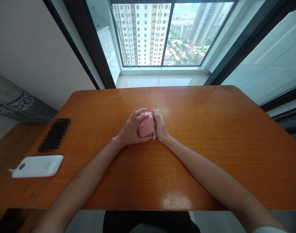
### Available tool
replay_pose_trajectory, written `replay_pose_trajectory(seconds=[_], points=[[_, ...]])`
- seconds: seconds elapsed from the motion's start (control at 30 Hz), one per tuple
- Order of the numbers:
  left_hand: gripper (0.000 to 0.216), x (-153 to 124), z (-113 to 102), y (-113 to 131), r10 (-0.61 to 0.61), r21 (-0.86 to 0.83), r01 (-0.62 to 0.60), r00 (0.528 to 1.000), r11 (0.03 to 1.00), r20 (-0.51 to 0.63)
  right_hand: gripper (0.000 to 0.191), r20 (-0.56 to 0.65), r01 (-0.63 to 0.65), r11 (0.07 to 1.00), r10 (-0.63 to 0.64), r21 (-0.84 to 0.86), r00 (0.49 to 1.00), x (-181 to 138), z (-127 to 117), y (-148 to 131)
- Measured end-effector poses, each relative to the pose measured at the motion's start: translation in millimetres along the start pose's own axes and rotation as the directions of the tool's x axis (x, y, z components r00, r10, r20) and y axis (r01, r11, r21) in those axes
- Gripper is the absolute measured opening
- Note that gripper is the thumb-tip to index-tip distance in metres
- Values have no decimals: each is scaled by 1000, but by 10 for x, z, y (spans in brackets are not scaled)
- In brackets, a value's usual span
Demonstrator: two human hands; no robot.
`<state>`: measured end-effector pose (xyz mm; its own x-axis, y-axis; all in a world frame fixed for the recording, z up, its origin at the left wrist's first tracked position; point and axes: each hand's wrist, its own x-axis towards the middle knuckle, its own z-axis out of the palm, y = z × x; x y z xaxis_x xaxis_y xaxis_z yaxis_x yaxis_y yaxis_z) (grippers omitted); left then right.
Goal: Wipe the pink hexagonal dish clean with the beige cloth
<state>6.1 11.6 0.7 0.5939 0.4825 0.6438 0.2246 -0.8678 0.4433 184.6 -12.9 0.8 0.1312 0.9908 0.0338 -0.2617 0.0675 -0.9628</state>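
A small pink box-like object sits at the middle of the orange wooden table. My left hand wraps around its left side with fingers curled over the top. My right hand presses against its right side, fingers closed. A bit of white or grey material shows between my right fingers, beside the pink object; I cannot make out what it is.
A white power bank lies near the table's left front corner. Behind it lies a dark flat object, blurred out. A large window rises beyond the far table edge.
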Motion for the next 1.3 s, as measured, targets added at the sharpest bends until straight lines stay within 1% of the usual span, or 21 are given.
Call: replay_pose_trajectory(seconds=[0.07, 0.13, 0.2, 0.3, 0.37, 0.43, 0.5, 0.53, 0.6, 0.67, 0.7, 0.8, 0.83, 0.9, 0.97, 1.03, 1.1, 1.17, 1.2, 1.27, 1.3], points=[[96, 32, -12, 34, -21, 18, 22, 999, 1000, -25, 57, 0, 17, 999, -17, -46, 1000, -15, 1, -16], [88, 60, -7, 77, -88, -18, 87, 994, 996, -71, 57, -1, 52, 994, -52, -94, 999, -52, 3, -48], [74, 72, 15, 112, -211, -131, 198, 973, 971, -95, 57, 27, 69, 989, -66, -131, 997, -96, 6, -78], [60, 55, 63, 122, -410, -372, 368, 911, 852, -39, 57, 104, 61, 985, -45, -164, 994, -143, 5, -94], [62, 30, 90, 101, -451, -453, 399, 892, 797, -9, 56, 127, 49, 985, -29, -163, 991, -149, 2, -89], [71, 5, 102, 69, -402, -435, 344, 915, 832, -45, 54, 118, 48, 988, -31, -148, 993, -136, -3, -83], [85, -14, 92, 38, -270, -335, 222, 957, 915, -102, 52, 79, 61, 989, -50, -132, 996, -111, -4, -81], [92, -19, 78, 26, -190, -266, 156, 976, 951, -106, 50, 51, 68, 990, -62, -125, 997, -98, -4, -82], [102, -21, 39, 10, -56, -129, 48, 997, 991, -60, 49, 1, 68, 992, -68, -107, 998, -73, 2, -86], [102, -10, 0, 8, 0, -34, 0, 1000, 999, -4, 48, -12, 58, 994, -60, -90, 998, -59, 9, -89], [99, -1, -15, 12, 10, -3, -10, 1000, 1000, 0, 47, -9, 58, 995, -59, -85, 998, -57, 12, -89], [86, 32, -28, 44, -17, 23, 19, 998, 1000, -52, 47, 16, 77, 993, -76, -92, 997, -66, 13, -81], [83, 41, -22, 58, -50, 7, 51, 996, 999, -73, 48, 26, 88, 991, -86, -99, 996, -73, 10, -76], [73, 53, 0, 87, -165, -83, 157, 981, 984, -104, 50, 55, 102, 987, -96, -124, 994, -92, -1, -65], [64, 60, 32, 114, -321, -235, 291, 942, 927, -100, 55, 88, 104, 982, -91, -157, 992, -111, -13, -57], [62, 62, 68, 136, -454, -375, 400, 888, 836, -66, 58, 117, 99, 977, -78, -189, 990, -127, -21, -56], [62, 58, 101, 150, -518, -445, 448, 855, 775, -41, 59, 135, 101, 974, -74, -201, 988, -138, -25, -63], [61, 48, 118, 146, -509, -452, 427, 858, 783, -70, 59, 142, 102, 975, -75, -198, 987, -144, -23, -77], [62, 41, 116, 136, -474, -428, 388, 873, 816, -112, 58, 142, 104, 975, -77, -195, 987, -144, -20, -87], [67, 24, 89, 100, -338, -318, 269, 923, 909, -184, 56, 133, 110, 977, -86, -183, 987, -138, -12, -107], [71, 16, 67, 75, -245, -244, 195, 950, 950, -192, 55, 126, 112, 978, -91, -174, 988, -132, -7, -117]])
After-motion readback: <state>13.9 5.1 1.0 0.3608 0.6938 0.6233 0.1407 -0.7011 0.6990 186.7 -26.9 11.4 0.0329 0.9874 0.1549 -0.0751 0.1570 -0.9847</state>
